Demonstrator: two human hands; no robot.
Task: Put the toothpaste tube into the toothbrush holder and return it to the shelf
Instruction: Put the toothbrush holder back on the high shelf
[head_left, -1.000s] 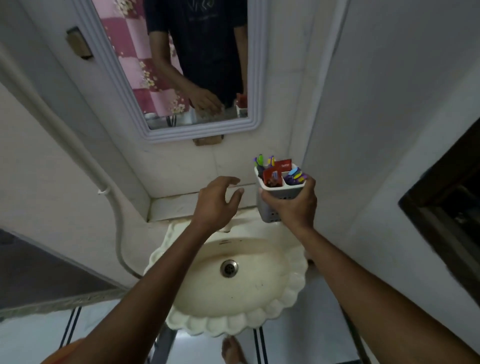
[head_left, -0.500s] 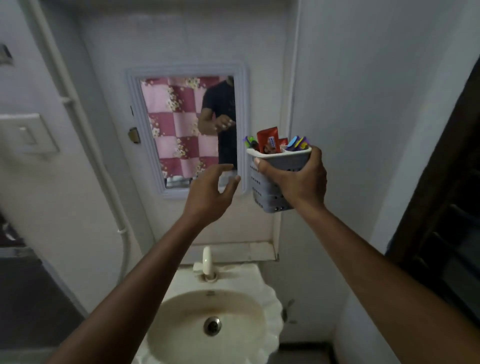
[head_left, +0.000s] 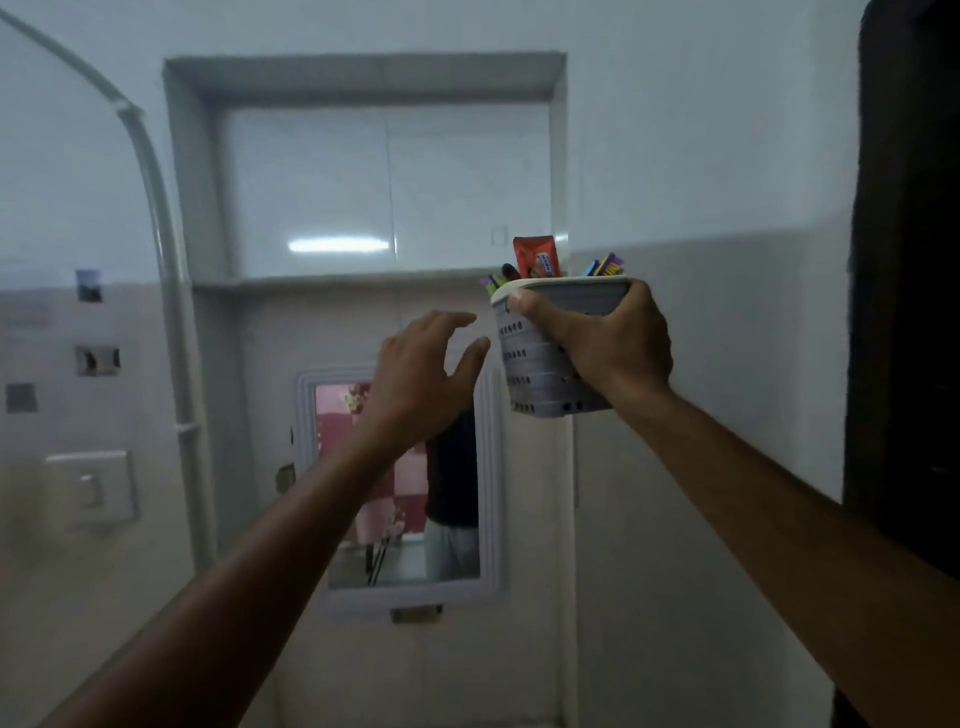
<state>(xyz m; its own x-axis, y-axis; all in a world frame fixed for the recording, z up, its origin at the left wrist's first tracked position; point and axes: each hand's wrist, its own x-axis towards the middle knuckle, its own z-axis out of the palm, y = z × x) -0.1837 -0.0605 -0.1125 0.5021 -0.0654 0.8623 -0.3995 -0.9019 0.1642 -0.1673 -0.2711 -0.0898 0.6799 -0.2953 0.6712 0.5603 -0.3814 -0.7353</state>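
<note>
One red toothpaste tube (head_left: 535, 257) stands upright in the toothbrush holder (head_left: 545, 364), its end poking above the rim among toothbrushes (head_left: 605, 267). The right hand (head_left: 608, 348) wraps the holder's wall firmly; the left hand (head_left: 426, 374) hovers just beside it, fingers spread, holding nothing. Up and to the left lies the recessed shelf (head_left: 337, 278), its ledge roughly level with the holder's rim, so the holder likely needs lifting over.

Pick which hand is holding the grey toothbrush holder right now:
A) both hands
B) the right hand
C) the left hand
B: the right hand wraps the toothbrush holder, while the left hand hovers open beside it, not touching.
</note>
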